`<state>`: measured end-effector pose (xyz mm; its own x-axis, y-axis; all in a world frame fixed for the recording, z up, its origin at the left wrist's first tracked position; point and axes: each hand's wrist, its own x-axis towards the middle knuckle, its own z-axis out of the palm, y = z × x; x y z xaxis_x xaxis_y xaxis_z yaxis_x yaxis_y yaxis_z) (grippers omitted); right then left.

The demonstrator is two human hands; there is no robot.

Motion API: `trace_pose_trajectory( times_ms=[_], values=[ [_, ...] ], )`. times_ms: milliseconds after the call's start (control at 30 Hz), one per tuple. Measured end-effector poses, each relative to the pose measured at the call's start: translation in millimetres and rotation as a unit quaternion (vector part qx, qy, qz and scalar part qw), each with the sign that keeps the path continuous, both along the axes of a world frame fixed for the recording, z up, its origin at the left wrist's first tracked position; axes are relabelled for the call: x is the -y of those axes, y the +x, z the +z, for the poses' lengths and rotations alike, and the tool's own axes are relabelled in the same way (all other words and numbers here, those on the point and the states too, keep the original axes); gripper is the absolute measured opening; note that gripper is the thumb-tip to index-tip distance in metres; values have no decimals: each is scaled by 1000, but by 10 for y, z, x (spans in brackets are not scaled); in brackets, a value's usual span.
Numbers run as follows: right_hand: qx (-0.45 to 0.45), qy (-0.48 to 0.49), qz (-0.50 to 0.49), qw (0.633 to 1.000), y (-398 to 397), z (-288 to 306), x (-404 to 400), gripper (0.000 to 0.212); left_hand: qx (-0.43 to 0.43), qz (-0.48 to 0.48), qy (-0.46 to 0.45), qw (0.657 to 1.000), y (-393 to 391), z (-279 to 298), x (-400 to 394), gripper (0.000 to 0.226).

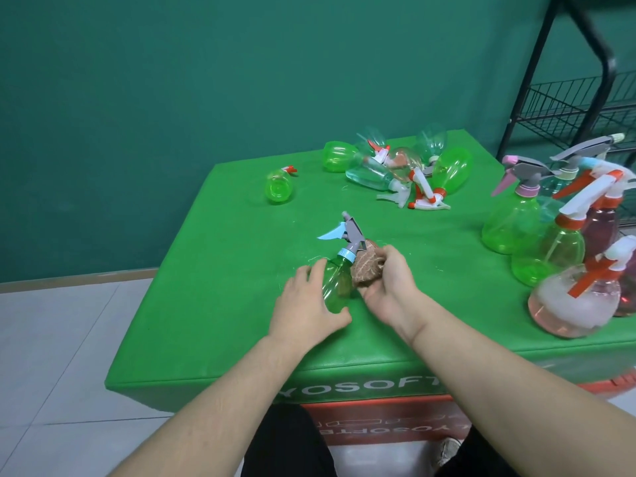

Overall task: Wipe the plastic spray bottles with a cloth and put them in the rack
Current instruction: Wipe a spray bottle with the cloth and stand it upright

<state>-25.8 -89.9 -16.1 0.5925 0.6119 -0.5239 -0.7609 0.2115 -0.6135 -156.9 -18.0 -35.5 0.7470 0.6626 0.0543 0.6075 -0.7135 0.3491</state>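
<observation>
One green bottle (339, 280) in both hands, cloth (366, 266) against it

My right hand (385, 287) covers most of the cloth (365, 268) — only a bunched edge shows. The rack (564, 108) and the pink bottle (571, 304) run off the right edge — blurred there.

A plain staged room set up for a chore

Bare teal wall (137, 98), pale tiled floor (51, 339), a green padded table (223, 321) and a black wire rack (568, 108) in the corner
</observation>
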Motion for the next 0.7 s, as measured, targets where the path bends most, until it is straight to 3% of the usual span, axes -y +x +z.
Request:
trace_pose_trajectory(
  times_ms=[167,333,467,567,700],
  values=[
    [25,-19,25,999,1,4,-119,31,23,-11,-34,999,-27,13,-45,101],
    [157,-128,75,976,-66,-65,-110,28,15,-28,-41,999,11,-3,-55,101],
    [389,-265,136,872,-97,-56,27,34,20,-21,-74,997,21,4,-95,101],
    [479,-279,181,812,-47,-58,138,34,56,4,-130,990,28,34,-130,99],
    [441,-252,155,847,-22,-100,240,31,139,39,-229,963,-4,53,-184,97]
  ],
)
